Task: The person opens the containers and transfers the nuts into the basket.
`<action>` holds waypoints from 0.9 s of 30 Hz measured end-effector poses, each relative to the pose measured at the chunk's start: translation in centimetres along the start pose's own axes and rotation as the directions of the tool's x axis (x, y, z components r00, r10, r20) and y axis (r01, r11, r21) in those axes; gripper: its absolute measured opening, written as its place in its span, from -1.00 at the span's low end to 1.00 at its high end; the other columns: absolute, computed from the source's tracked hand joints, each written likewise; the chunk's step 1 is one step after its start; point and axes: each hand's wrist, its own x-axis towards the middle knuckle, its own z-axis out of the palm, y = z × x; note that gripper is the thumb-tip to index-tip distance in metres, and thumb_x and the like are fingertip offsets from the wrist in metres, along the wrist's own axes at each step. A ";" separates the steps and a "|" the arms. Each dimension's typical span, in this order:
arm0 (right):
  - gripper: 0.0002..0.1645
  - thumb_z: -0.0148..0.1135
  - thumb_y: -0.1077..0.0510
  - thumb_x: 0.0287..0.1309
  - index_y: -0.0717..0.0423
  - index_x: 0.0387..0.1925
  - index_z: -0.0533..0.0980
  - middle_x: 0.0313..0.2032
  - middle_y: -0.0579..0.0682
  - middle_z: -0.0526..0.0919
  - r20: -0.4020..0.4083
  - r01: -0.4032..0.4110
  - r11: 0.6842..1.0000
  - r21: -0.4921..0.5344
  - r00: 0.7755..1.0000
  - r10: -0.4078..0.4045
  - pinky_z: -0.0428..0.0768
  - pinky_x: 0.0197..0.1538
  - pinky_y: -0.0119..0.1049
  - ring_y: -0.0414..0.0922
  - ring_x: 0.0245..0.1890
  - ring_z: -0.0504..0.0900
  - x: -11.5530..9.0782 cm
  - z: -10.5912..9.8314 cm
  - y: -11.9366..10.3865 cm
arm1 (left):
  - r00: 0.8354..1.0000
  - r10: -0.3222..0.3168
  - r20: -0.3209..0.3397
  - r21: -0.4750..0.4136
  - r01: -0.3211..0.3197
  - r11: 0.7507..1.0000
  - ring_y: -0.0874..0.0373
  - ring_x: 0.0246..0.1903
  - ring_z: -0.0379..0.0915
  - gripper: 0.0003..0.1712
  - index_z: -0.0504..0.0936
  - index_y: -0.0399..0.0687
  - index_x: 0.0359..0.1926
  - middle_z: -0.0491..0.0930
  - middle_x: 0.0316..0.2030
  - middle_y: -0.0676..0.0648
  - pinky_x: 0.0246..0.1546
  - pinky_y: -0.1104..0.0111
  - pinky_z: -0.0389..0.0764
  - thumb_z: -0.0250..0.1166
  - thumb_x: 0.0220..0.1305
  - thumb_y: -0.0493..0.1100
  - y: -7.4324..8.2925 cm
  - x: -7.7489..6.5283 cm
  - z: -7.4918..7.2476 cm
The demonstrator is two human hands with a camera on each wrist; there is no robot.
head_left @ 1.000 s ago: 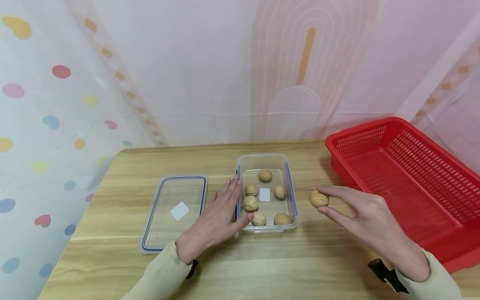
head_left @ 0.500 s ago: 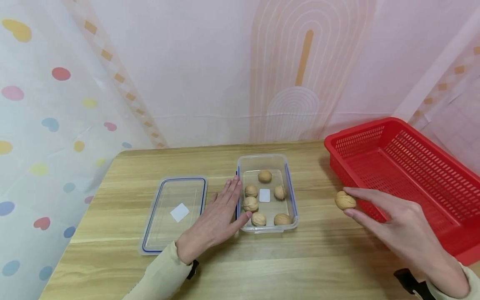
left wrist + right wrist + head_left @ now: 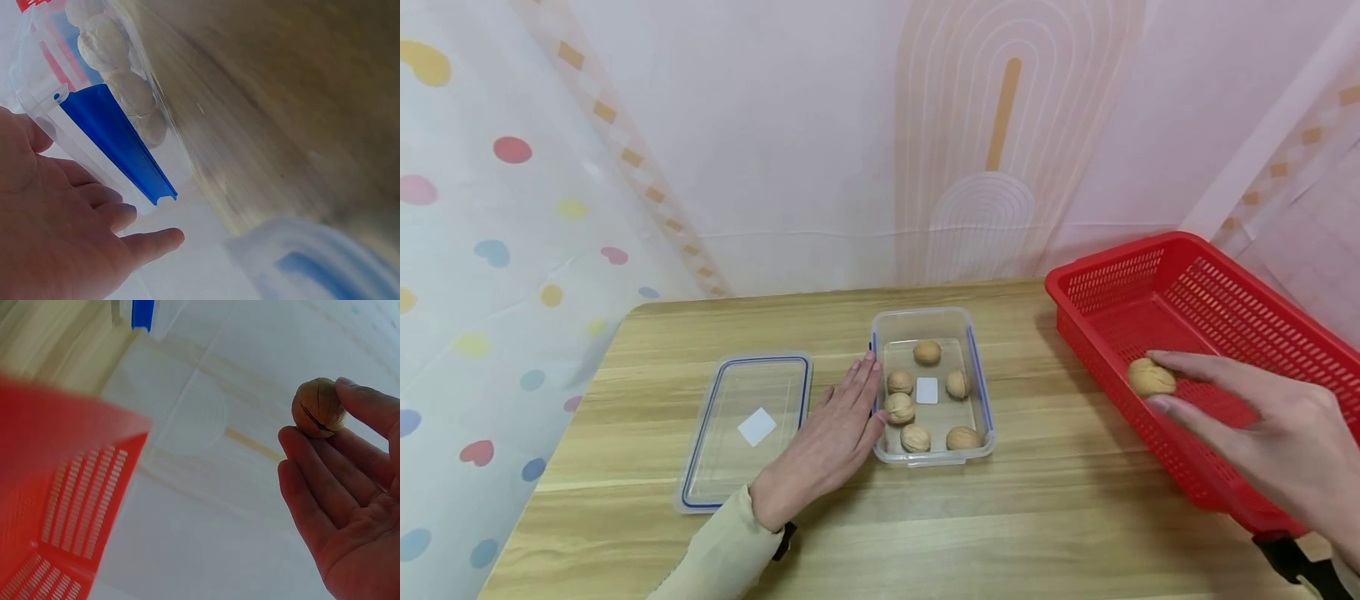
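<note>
Between thumb and fingertips my right hand (image 3: 1273, 425) pinches a walnut (image 3: 1152, 377), held over the near left side of the red basket (image 3: 1120, 387). The right wrist view shows this walnut (image 3: 319, 407) with a dark crack along its shell. My left hand (image 3: 827, 433) rests with fairly straight fingers along the left wall of a clear plastic box (image 3: 934, 457). Inside the box lie several walnuts (image 3: 900, 408) around a white label (image 3: 927, 390). In the left wrist view the fingers (image 3: 106, 200) lie beside the box wall, near a blue locking flap (image 3: 119, 140).
Left of the box a clear lid (image 3: 715, 442) with a blue seal lies flat, bearing a white square (image 3: 757, 426). The wooden table (image 3: 1000, 533) backs onto a patterned curtain (image 3: 790, 150). The basket's raised rim (image 3: 1262, 258) takes up the right side.
My right hand has carried the walnut rightward, from beside the box to over the basket. The left hand stays at the box; the walnuts inside have not moved.
</note>
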 end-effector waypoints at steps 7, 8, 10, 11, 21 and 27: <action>-0.24 0.31 -0.42 0.21 0.14 0.05 0.73 -0.10 -0.04 0.81 0.006 -0.001 1.000 0.008 1.000 0.000 0.44 -0.21 -0.82 -0.82 -0.01 0.41 1.0 -1.1 1.6 | 1.000 0.004 -0.005 0.012 -0.004 1.000 -0.17 0.59 -0.11 -0.27 0.00 -0.33 0.61 -0.12 0.63 -0.23 0.43 -0.26 0.21 -0.07 0.67 0.00 -0.1 0.0 0.1; -0.34 0.45 -0.29 0.18 0.15 0.05 0.73 -0.07 -0.17 0.79 0.008 0.000 1.000 0.015 1.000 0.000 0.42 -0.15 -0.83 -0.79 0.02 0.42 1.2 -1.2 1.8 | 1.000 0.004 -0.006 0.013 -0.004 1.000 -0.17 0.59 -0.11 -0.27 0.00 -0.33 0.61 -0.12 0.63 -0.23 0.43 -0.26 0.22 -0.07 0.67 0.01 -0.1 0.0 0.1; -0.44 0.64 0.03 0.03 0.15 0.07 0.72 -0.04 -0.38 0.71 0.019 -0.007 1.000 0.029 1.000 0.006 0.38 -0.04 -0.85 -0.77 0.05 0.44 1.6 -1.3 2.1 | 1.000 0.002 -0.005 0.010 -0.001 1.000 -0.17 0.59 -0.10 -0.26 0.01 -0.33 0.61 -0.12 0.63 -0.22 0.43 -0.26 0.22 -0.07 0.67 0.01 -0.2 0.0 0.1; -0.40 0.68 0.17 -0.08 0.15 0.08 0.72 -0.03 -0.37 0.71 0.028 -0.018 0.999 0.032 0.999 0.017 0.38 -0.04 -0.85 -0.77 0.04 0.44 1.7 -1.3 2.2 | 1.000 0.001 -0.006 0.009 -0.001 1.000 -0.17 0.59 -0.10 -0.26 0.01 -0.33 0.61 -0.11 0.63 -0.23 0.43 -0.26 0.22 -0.06 0.67 0.01 -0.2 0.1 0.1; -0.37 0.65 0.20 -0.01 0.09 0.16 0.69 -0.08 0.19 0.78 0.168 -0.246 0.969 -0.003 0.955 0.243 0.30 -0.22 -0.86 -0.27 -0.06 0.59 3.3 -0.7 4.7 | 1.000 -0.016 0.000 0.001 0.016 1.000 -0.16 0.59 -0.11 -0.25 0.02 -0.30 0.62 -0.12 0.63 -0.19 0.43 -0.28 0.20 -0.05 0.66 0.04 -0.4 0.0 0.3; -0.42 0.58 0.16 0.09 0.12 0.18 0.67 -0.02 0.22 0.75 0.278 -0.226 0.972 -0.059 0.932 0.234 0.35 -0.32 -0.74 0.21 -0.13 0.63 4.9 0.0 6.9 | 0.999 -0.029 0.020 0.004 0.029 1.000 -0.12 0.60 -0.17 -0.24 -0.03 -0.28 0.63 -0.17 0.64 -0.16 0.45 -0.26 0.17 -0.09 0.67 0.06 -0.2 0.1 0.3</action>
